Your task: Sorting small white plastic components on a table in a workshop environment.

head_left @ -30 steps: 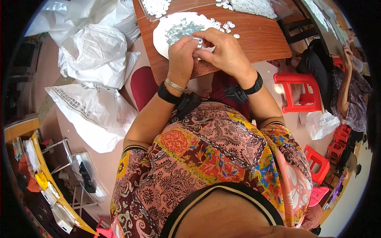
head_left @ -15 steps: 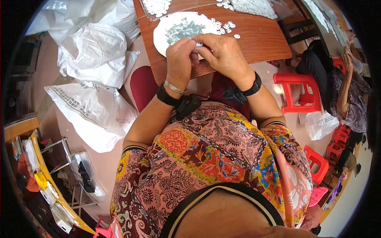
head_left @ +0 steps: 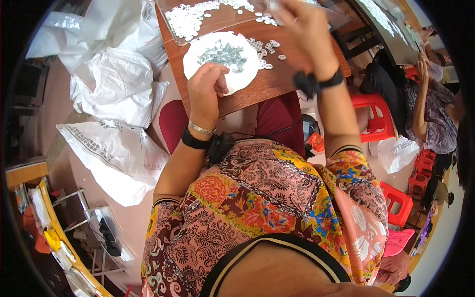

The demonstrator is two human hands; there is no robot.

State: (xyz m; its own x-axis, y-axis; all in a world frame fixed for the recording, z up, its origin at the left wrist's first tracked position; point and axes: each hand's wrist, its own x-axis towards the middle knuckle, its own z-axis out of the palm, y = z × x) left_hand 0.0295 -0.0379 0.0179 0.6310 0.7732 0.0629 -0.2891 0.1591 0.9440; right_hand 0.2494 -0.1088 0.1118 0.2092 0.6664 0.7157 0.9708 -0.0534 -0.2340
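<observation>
A round white plate on the brown table holds a spread of small grey-green pieces. Over its near left edge rests my left hand, the fingers curled in; whatever they may hold is hidden. My right hand is raised over the far right part of the table, smeared by motion, so its fingers and anything in them are unclear. Small white oval pieces with holes lie loose at the plate's right side. More white ovals are piled in a clear shallow tray beyond the plate.
White woven sacks stand on the floor at the left, with a flattened one nearer. Red plastic stools are at the right. A person in a patterned top sits at another table farther right.
My hands have parted from their meeting point over the plate. The right went up and right toward the far side; the left dropped slightly down and left. The view has shifted somewhat.
</observation>
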